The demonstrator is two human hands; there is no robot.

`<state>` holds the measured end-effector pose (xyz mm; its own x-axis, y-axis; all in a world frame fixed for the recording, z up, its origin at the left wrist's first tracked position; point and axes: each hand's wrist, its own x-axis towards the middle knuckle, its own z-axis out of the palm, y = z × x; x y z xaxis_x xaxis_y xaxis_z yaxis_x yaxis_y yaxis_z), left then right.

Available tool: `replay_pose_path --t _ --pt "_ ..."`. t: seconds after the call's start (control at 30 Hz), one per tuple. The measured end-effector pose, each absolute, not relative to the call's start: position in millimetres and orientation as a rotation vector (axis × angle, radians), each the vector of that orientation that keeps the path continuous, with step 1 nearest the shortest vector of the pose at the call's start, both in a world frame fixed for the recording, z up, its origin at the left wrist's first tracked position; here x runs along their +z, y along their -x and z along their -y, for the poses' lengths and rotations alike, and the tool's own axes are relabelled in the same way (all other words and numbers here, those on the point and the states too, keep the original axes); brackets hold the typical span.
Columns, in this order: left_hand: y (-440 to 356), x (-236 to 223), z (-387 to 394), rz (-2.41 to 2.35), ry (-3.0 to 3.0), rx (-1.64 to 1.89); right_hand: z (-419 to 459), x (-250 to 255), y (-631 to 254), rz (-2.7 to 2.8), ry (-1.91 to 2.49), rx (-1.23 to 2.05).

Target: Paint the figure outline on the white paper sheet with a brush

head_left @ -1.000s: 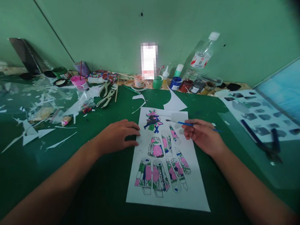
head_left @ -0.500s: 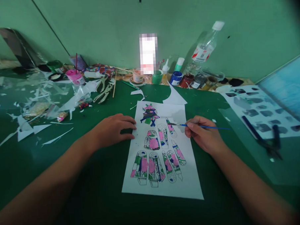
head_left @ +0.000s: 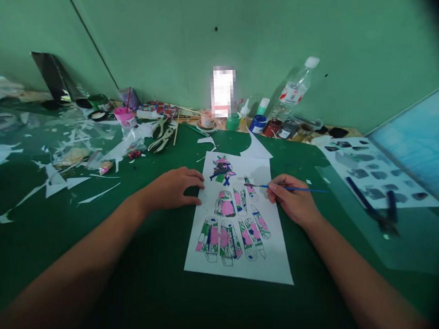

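Observation:
A white paper sheet (head_left: pixel 278 261) lies on the green table, printed with outlined doll-like parts, partly coloured pink, green, blue and black. My left hand (head_left: pixel 179 186) rests at the sheet's upper left edge, palm down, with fingers and thumb spread apart. In my right hand (head_left: pixel 292 197), closed at the sheet's right edge, is a thin blue paintbrush (head_left: pixel 263 186). Its dark tip is at the narrow pink-and-green piece (head_left: pixel 251 188) at upper right; whether the bristles touch the paper, I cannot tell.
Open paint jars, including blue (head_left: pixel 257 124), green (head_left: pixel 233 121) and pink (head_left: pixel 125 118), stand toward the wall. A plastic bottle (head_left: pixel 292 92) and a bright phone-like screen (head_left: pixel 223 91) are behind. Paper scraps (head_left: pixel 56 180) and a hole punch (head_left: pixel 162 138) lie left, pliers (head_left: pixel 380 220) right.
The whole view has shifted slightly, with the back of the table lower in the picture. Both hands keep nearly the same places on the sheet, and the brush stays by the same narrow piece.

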<state>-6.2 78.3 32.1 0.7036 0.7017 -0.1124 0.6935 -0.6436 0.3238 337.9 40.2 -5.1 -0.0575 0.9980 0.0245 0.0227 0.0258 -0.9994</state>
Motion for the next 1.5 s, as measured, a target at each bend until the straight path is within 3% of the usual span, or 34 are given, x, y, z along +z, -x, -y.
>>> replay_pose_path --t 1.27,1.5 --pt "3 38 -71 -1.103 -2.489 0.008 -38 4 -334 1.060 1.119 1.300" --pt "5 33 -73 -1.091 -2.492 0.019 -45 9 -331 0.707 1.031 1.347"
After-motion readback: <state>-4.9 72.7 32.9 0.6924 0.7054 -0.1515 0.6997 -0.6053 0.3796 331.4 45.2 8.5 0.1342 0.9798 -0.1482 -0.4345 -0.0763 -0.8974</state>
